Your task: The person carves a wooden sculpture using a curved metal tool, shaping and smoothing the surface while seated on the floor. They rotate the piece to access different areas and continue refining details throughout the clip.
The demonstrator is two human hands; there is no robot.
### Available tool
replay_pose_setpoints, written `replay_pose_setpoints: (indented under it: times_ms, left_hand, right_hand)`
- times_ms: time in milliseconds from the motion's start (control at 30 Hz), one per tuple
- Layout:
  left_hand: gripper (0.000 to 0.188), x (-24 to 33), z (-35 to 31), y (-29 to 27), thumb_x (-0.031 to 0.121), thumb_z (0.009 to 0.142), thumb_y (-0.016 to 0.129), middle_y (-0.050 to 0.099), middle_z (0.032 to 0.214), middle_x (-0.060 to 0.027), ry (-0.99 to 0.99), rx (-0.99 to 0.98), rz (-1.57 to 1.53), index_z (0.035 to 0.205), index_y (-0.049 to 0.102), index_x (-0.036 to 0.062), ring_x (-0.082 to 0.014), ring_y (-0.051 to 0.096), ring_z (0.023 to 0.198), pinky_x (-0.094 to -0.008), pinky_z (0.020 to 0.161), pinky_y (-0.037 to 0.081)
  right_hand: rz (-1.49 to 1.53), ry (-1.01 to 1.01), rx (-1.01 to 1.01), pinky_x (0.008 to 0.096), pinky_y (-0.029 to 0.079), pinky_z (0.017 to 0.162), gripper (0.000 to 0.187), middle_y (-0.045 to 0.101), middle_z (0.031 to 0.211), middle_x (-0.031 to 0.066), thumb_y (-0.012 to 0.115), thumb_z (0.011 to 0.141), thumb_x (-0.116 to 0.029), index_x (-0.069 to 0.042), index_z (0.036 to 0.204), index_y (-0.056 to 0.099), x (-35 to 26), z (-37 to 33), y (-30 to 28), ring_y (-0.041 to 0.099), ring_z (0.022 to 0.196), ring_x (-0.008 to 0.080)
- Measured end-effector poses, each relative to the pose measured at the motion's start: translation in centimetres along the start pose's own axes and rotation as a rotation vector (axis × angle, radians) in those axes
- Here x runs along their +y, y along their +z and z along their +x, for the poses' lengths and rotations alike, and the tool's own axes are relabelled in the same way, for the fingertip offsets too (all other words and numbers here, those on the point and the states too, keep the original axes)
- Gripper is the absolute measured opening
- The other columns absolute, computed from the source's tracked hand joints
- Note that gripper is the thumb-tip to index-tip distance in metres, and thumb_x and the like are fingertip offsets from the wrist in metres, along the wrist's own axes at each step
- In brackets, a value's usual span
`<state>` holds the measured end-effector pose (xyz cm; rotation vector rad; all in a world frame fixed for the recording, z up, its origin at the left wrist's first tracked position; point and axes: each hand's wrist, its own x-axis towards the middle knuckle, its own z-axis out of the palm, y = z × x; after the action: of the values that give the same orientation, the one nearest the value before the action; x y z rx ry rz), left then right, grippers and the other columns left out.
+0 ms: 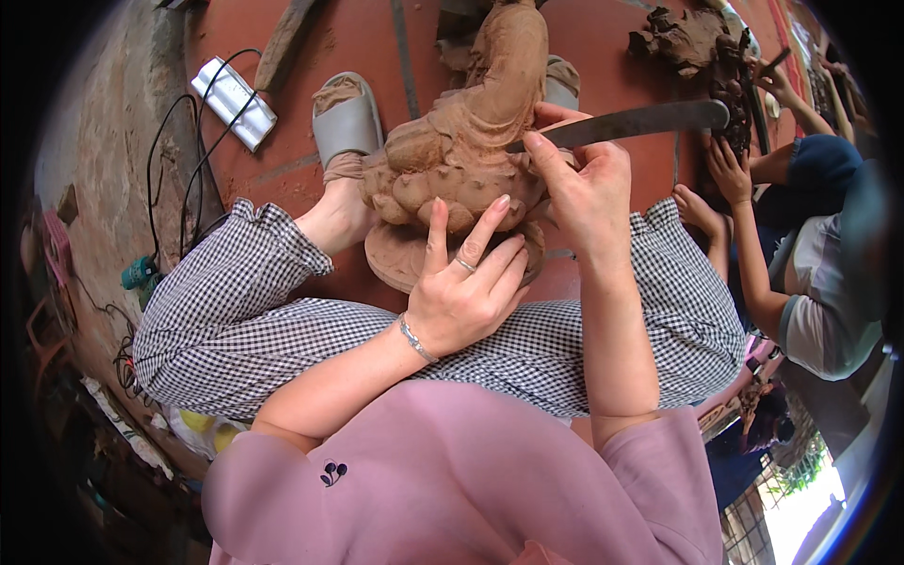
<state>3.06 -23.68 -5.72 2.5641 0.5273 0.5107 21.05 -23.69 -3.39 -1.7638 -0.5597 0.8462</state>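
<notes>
A brown carved wooden statue (443, 141) with a petal-like, knobbly base and a round foot lies between my legs. Its upper part runs out of view at the top edge. My left hand (468, 287), with a ring and a bracelet, rests on the knobbly base with its fingers spread. My right hand (586, 184) is closed on a long, flat, dark grey blade-like tool (650, 123). The tool's narrow end touches the carving just above the base, and its rounded end points right. Part of the tool passes behind my right fingers.
Grey slippers (347, 118) are on my feet upon the red tile floor (282, 179). At left lie a silver power strip (235, 105) with black cables and a green tool (139, 273). On the right another person's hand (731, 169) touches a dark carving (733, 85).
</notes>
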Motion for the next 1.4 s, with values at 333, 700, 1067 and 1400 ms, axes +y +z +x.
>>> replay_pose_setpoints:
  times_ms: [333,700,1067,1400]
  left_hand:
    - [0.03,0.0,0.0,0.0,0.028,0.075,0.08,0.071,0.114,0.0011,-0.002,0.001,0.012,0.101,0.077,0.0126,-0.0314,0.048,0.142,-0.0754,0.118,0.009]
    - [0.03,0.0,0.0,0.1,0.029,0.074,0.081,0.072,0.113,0.0021,-0.001,0.009,0.026,0.099,0.078,0.0132,-0.0304,0.047,0.143,-0.0756,0.118,0.008]
    - [0.029,-0.1,-0.1,0.1,0.029,0.075,0.08,0.072,0.112,0.0019,0.003,0.001,0.01,0.099,0.078,0.0131,-0.0305,0.046,0.144,-0.0759,0.118,0.009]
    - [0.029,0.0,-0.1,0.1,0.029,0.075,0.08,0.072,0.112,0.0016,-0.001,0.0,0.007,0.099,0.077,0.0126,-0.0311,0.047,0.143,-0.0761,0.118,0.01]
  right_hand:
    - [0.02,0.026,-0.016,0.0285,0.06,0.082,0.028,0.064,0.118,0.0157,0.073,0.089,-0.002,0.012,0.113,0.066,-0.9,-0.7,0.6,0.072,0.094,0.0199]
    - [-0.023,0.017,-0.11,0.031,0.062,0.083,0.033,0.057,0.129,0.0164,0.075,0.088,-0.004,0.013,0.115,0.065,-0.1,-0.3,-0.1,0.071,0.098,0.0222]
    - [-0.07,-0.052,-0.074,0.03,0.061,0.079,0.03,0.071,0.107,0.0143,0.074,0.089,-0.006,0.01,0.115,0.068,-0.1,-0.5,0.4,0.072,0.091,0.0177]
    - [0.015,0.009,-0.132,0.0304,0.06,0.08,0.03,0.065,0.121,0.015,0.075,0.089,-0.006,0.011,0.113,0.068,0.1,-0.3,-0.3,0.071,0.099,0.0191]
